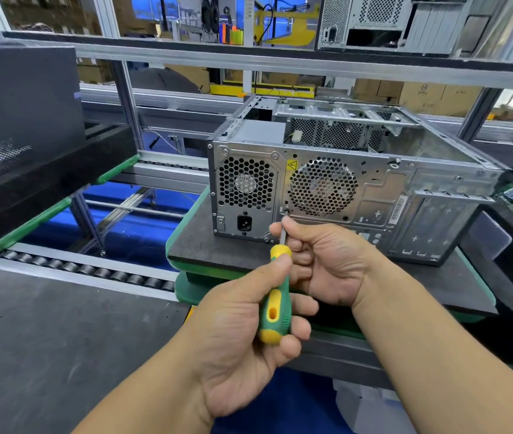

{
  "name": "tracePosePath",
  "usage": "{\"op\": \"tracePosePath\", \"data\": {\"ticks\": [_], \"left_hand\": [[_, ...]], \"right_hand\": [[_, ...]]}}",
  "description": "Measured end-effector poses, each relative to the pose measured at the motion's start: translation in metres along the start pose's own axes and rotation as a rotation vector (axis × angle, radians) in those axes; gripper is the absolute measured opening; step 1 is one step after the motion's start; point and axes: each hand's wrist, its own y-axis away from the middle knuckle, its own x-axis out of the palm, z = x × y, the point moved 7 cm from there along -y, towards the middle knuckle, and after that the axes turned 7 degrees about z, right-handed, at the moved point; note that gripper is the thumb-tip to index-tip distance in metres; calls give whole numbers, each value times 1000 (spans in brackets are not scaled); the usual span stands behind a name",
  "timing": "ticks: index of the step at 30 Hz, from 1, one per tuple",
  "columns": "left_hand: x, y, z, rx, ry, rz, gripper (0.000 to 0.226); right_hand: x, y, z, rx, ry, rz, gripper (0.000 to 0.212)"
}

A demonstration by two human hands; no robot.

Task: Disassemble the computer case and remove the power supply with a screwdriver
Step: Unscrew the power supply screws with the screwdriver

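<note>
Here, left hand point(242, 333) gripped a green-and-yellow screwdriver point(275, 305) by its handle, right hand point(324, 261) pinched its shaft, tip near the power supply point(246, 195) on the open computer case point(358, 183).

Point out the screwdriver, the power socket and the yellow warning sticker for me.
screwdriver point(275, 303): head view, green and yellow handle.
power socket point(244, 223): head view, black inlet middle.
warning sticker point(292, 165): head view, sticker's centre.

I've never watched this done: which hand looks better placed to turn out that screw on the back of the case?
The left hand, probably. It grips the screwdriver by its handle, so it can twist. The right hand only pinches the shaft near the tip, steadying it against the computer case beside the power supply.
</note>
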Motion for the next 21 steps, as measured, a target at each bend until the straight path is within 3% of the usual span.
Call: {"op": "tracePosePath", "data": {"ticks": [3, 8, 10, 13, 15, 21], "left_hand": [[-7, 1, -6, 93, -186, -136, 69], [-8, 5, -9, 65, -299, -217, 52], [-6, 5, -5, -40, -95, -193, 39], [16, 8, -2, -202, 361, 13, 33], [18, 9, -2, -208, 447, 71, 32], [3, 5, -2, -93, 112, -89, 37]], "right_hand": [[-3, -1, 1, -20, 39, -67, 24], [-7, -2, -2, -22, 32, -139, 29], [-5, -3, -2, -28, 25, -127, 27], [-3, -5, -1, -40, 26, -110, 26], [-4, -5, 0, -47, 24, -116, 26], [-5, -9, -1, -86, 63, -149, 27]]}}
